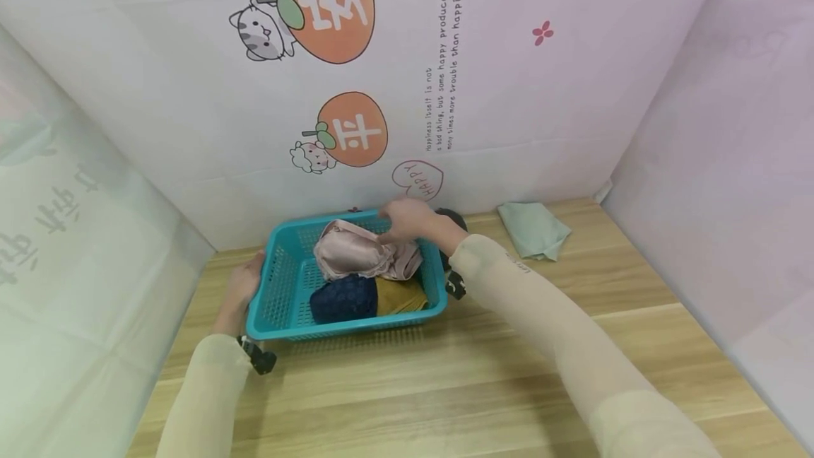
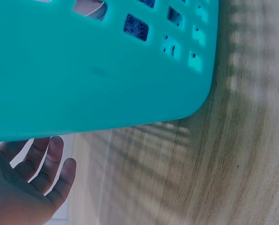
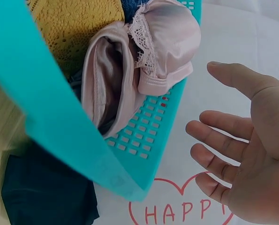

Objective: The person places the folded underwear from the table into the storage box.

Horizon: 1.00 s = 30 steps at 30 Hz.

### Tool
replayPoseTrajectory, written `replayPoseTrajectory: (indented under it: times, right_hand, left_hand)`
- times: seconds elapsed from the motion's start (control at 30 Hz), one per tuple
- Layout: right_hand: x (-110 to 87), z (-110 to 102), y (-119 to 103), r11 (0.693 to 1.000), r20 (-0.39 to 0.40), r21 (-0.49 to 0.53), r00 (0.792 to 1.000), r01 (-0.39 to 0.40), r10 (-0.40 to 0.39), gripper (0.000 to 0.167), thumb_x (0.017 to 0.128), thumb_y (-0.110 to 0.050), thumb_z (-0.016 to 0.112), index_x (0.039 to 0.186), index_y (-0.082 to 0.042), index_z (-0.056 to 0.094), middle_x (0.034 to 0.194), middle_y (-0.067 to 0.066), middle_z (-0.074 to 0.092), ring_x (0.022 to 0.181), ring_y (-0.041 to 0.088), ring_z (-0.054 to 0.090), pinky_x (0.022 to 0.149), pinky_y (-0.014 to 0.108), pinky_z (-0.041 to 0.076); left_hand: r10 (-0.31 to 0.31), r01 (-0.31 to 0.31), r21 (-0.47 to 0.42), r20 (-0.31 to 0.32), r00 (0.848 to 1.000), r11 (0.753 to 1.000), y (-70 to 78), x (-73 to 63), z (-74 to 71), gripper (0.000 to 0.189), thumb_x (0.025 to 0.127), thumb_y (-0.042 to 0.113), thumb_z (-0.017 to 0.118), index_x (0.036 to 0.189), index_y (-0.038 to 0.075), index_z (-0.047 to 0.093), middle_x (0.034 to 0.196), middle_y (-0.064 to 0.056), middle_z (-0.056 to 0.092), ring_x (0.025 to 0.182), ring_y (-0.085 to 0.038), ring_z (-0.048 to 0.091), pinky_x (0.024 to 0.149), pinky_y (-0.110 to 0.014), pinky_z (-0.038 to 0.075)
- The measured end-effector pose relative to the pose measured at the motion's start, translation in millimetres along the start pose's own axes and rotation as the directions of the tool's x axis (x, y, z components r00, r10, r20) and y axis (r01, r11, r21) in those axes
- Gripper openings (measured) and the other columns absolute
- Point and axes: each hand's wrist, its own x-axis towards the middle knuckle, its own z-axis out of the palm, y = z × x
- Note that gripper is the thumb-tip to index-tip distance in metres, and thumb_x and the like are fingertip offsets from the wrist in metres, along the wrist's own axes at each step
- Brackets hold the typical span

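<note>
A turquoise plastic basket (image 1: pixel 346 330) with perforated sides holds a folded pink satin bra (image 1: pixel 351 253) with lace edging. In front of the bra lie a navy lace garment (image 1: pixel 343 300) and a mustard lace garment (image 1: pixel 399 295). My left hand (image 1: pixel 240 288) is at the basket's left end; in the left wrist view its fingers (image 2: pixel 48 174) are spread and loosely bent below the rim, the thumb hidden. Above the far right part of the basket is my right hand (image 1: pixel 412 220). The right wrist view shows that hand (image 3: pixel 254 136) empty, fingers apart, beside the bra.
A dark folded cloth (image 3: pixel 48 190) lies just outside the basket's right end. Farther right, a pale green folded cloth (image 1: pixel 534 230) rests on the wooden tabletop (image 1: pixel 394 401). A printed white sheet (image 1: pixel 509 104) rises close behind the basket, with further sheets at both sides.
</note>
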Motion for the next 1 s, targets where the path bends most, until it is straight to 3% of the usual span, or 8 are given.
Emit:
replayPoseTrajectory:
  times: [0.2,0.47,1.0]
  right_hand:
    - [-5.0,-4,5,0.999,-0.009,0.040,1.000,-0.010,0.011,0.064,0.091,-0.045,0.071,0.142,-0.011,0.055,0.140,0.006,0.062,0.127,0.026,0.059,0.106,0.044,0.048]
    - [-9.8,-9,15,0.999,-0.028,0.050,1.000,-0.009,0.010,0.063,0.091,-0.046,0.070,0.142,-0.012,0.055,0.140,0.006,0.061,0.126,0.025,0.059,0.107,0.043,0.047]
    - [-19.7,-15,30,1.000,-0.102,-0.004,0.995,-0.013,0.013,0.064,0.088,-0.046,0.073,0.137,-0.008,0.060,0.136,0.010,0.064,0.124,0.029,0.060,0.107,0.045,0.047]
  left_hand:
    - [0.003,-0.003,0.020,0.004,1.000,1.000,-1.6,1.4,0.0,0.093,0.097,0.074,0.008,0.154,0.007,0.034,0.149,-0.027,0.045,0.131,-0.043,0.050,0.097,-0.050,0.047]
    - [0.024,-0.024,0.026,-0.012,1.000,0.999,-3.4,2.6,0.1,0.084,0.102,0.066,0.012,0.153,0.005,0.036,0.145,-0.028,0.049,0.126,-0.044,0.053,0.093,-0.049,0.049]
    - [0.003,-0.003,0.025,0.012,1.000,1.000,-0.4,0.3,0.1,0.090,0.098,0.071,0.007,0.155,0.005,0.031,0.154,-0.028,0.038,0.140,-0.048,0.040,0.108,-0.057,0.040]
